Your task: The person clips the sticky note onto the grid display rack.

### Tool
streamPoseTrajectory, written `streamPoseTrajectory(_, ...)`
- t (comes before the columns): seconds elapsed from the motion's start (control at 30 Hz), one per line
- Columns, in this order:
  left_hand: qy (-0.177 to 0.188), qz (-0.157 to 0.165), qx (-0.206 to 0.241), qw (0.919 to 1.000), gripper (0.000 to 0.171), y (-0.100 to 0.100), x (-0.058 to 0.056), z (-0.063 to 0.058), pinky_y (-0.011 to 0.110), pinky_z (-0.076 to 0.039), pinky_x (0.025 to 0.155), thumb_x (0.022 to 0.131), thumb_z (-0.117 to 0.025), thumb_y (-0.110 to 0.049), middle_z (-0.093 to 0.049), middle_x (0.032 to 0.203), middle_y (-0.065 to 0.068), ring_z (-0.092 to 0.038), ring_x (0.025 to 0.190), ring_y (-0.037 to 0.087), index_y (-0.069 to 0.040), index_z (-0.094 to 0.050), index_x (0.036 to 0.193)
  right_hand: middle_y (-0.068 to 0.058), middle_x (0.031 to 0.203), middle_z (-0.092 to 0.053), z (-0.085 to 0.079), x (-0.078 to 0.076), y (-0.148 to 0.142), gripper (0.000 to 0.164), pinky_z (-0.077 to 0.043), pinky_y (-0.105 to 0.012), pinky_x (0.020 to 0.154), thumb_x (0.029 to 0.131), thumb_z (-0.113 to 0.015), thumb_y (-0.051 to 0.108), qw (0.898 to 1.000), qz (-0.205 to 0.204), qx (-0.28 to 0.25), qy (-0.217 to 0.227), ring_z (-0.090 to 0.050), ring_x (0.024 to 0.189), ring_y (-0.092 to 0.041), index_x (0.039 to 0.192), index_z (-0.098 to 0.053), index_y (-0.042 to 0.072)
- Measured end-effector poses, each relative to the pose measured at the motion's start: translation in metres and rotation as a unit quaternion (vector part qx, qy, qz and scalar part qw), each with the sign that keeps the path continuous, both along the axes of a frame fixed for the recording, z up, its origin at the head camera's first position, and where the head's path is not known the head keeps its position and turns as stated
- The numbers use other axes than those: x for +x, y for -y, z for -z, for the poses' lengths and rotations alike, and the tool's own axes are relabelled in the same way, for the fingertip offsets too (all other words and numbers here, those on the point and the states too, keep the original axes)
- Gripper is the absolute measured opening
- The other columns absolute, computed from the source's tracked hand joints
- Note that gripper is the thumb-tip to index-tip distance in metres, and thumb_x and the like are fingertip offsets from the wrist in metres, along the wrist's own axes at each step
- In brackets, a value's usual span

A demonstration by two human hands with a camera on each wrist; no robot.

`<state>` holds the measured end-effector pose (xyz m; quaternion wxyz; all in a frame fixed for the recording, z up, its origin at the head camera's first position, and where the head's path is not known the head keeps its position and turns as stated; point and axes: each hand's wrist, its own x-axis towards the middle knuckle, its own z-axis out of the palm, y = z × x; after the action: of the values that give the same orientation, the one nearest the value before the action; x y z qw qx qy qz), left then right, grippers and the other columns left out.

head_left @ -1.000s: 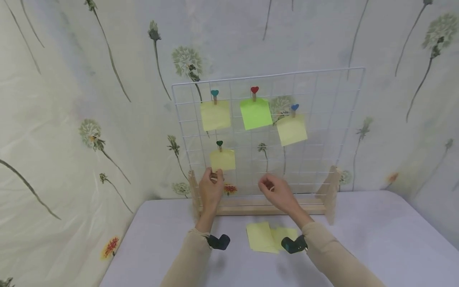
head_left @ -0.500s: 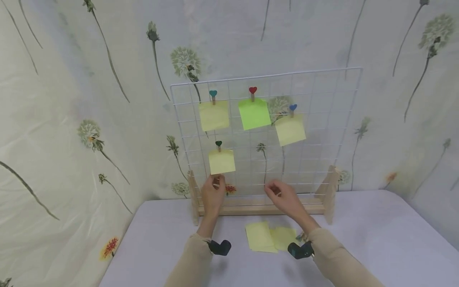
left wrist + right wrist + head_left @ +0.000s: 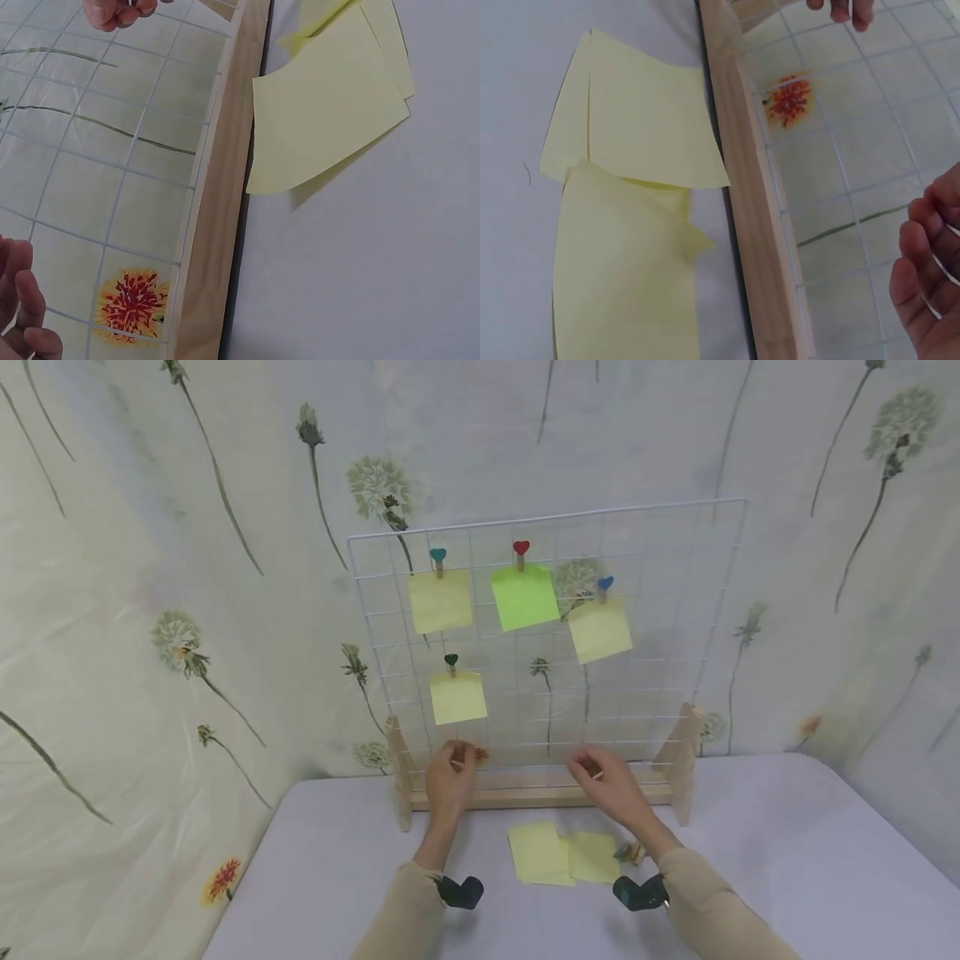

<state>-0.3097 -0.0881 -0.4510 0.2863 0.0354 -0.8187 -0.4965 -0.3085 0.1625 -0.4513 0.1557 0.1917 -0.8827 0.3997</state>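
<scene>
the left hand (image 3: 452, 781) is now lowered clear of the lower yellow note (image 3: 459, 698); it and the right hand (image 3: 617, 785) are held apart, empty, fingers loosely bent.

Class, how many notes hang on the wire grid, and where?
4: upper-left yellow note, green note at top centre, rightmost yellow note beside that, lowest yellow note beneath the first. None looks hidden.

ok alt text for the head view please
A person's left hand and right hand hover before a wire grid, where heart clips hold three yellow notes and one green note. Other yellow notes lie on the table.
</scene>
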Motion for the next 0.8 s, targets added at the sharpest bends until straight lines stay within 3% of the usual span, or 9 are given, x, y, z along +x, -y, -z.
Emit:
streamPoseTrajectory(0.3,0.041,0.039,-0.003,0.9984,0.015,-0.006,0.001,0.019,0.024,-0.045,0.059,0.091,-0.061,-0.025,-0.067,0.08,0.001,-0.055,0.065,0.009,-0.013,-0.07,0.091,-0.001,0.09,-0.067,0.02,0.005,-0.019,0.015,-0.049,-0.023,0.069,0.094,-0.057,0.024,1.0,0.023,0.0,0.012,-0.059,0.081,-0.012,0.101,-0.063,0.012)
streamPoseTrajectory(0.57,0.047,0.071,-0.011,0.9963,0.015,-0.006,0.007,0.041,0.022,-0.048,0.062,0.09,-0.062,-0.02,-0.068,0.082,0.004,-0.058,0.068,0.009,-0.009,-0.07,0.096,-0.002,0.089,-0.067,0.032,0.009,-0.035,0.015,-0.048,-0.023,0.07,0.095,-0.057,0.023,0.998,0.053,0.005,0.024,-0.06,0.082,-0.013,0.098,-0.063,0.011)
streamPoseTrajectory(0.8,0.089,0.099,-0.028,0.9907,0.016,-0.008,0.012,0.052,0.023,-0.048,0.067,0.092,-0.06,-0.026,-0.069,0.086,0.001,-0.059,0.074,0.009,-0.014,-0.069,0.097,-0.003,0.092,-0.066,0.041,0.015,-0.045,0.015,-0.05,-0.024,0.074,0.095,-0.056,0.023,0.996,0.076,0.005,0.048,-0.059,0.087,-0.016,0.099,-0.062,0.011)
